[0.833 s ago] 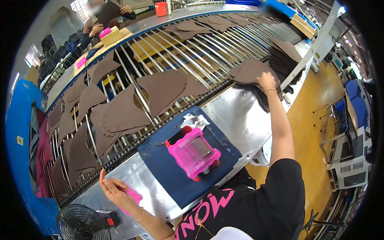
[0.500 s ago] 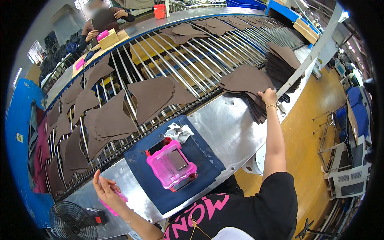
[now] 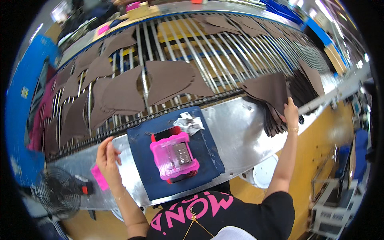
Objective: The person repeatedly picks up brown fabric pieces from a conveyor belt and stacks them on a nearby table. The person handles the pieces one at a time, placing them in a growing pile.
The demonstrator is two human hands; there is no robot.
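Observation:
At the right, my right hand (image 3: 291, 112) pinches the near edge of a dark brown fabric piece (image 3: 267, 89). That piece is lifted and bent above a stack of similar pieces (image 3: 273, 122), whose edges fan out below it. My left hand (image 3: 108, 162) hovers at the left over the metal table, its fingers apart with nothing in them. Beside its wrist lies a flat bright pink piece (image 3: 99, 177). Between my hands a pink plastic frame (image 3: 160, 156) with a metal plate inside rests on a dark blue pad (image 3: 148, 188). Crumpled white paper (image 3: 190, 124) lies beyond it.
A conveyor of metal rods (image 3: 218, 60) carries several brown pieces (image 3: 172, 80) beyond the table (image 3: 228, 140). Another brown stack (image 3: 308, 82) stands far right beside a slanted white post (image 3: 332, 98). A black fan (image 3: 58, 192) is near left; a white stool (image 3: 265, 172) is below the table.
My right hand has taken and raised the edge of the top brown piece, which now bends upward. The view has shifted. My left hand remains raised near the pink piece.

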